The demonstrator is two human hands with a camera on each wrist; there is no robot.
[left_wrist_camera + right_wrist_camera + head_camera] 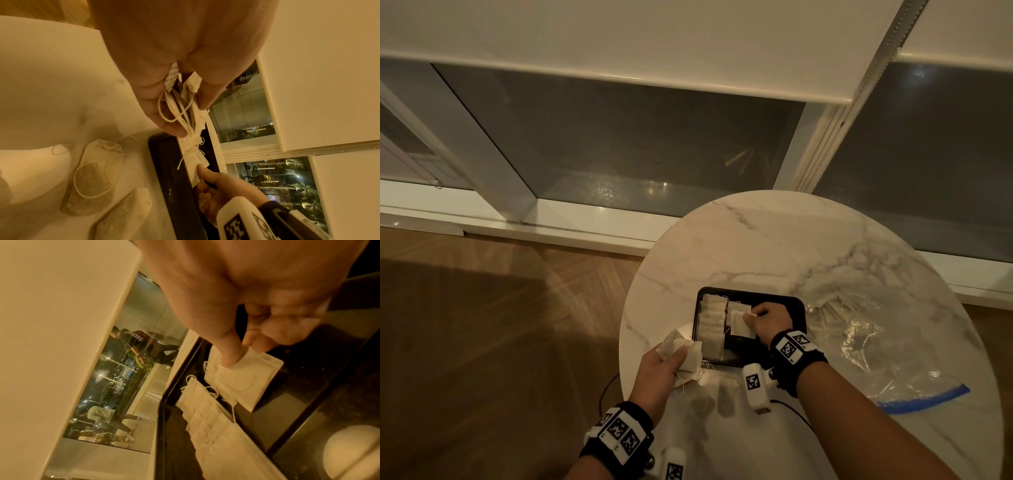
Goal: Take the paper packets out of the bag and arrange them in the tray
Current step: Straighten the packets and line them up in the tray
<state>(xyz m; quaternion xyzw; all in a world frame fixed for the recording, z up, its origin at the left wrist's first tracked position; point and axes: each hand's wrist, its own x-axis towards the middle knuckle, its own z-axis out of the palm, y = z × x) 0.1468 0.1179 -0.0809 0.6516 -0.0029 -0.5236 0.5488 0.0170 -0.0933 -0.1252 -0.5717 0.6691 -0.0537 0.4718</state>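
- Marble-look round surface (774,246), with a black tray (796,303) sitting on its near part.
- A row of paper packets (711,325) is laid overlapping along the tray's left side, strings trailing off them; the same row (207,417) can be seen in the right wrist view, running along the tray's edge.
- One more packet (739,320) is pinched by the right hand (770,320) over the tray, just right of that row. In the right wrist view it is clamped between thumb and fingertips (230,353) at one corner; whether its far end is already touching the tray floor can't be told.
- A small bunch of packets (685,354) is gripped by the left hand (661,368), held at the tray's near-left corner. From the left wrist view the bunch (185,104) is squeezed between thumb and fingers, with strings looping out of it.
- Two other packets (92,181) are lying loose on the surface near the tray's front edge, seen best in the left wrist view, and only dimly in the head view.
- A clear plastic bag (876,346) with a blue zip strip is lying crumpled on the surface to the right of the tray, touched by neither hand. What's left inside it can't be made out.
- Black wristbands with white tag blocks are worn on both wrists.
- Wood floor (482,325) is seen to the left of the surface, and a big window with a pale roller blind (654,41) behind it.
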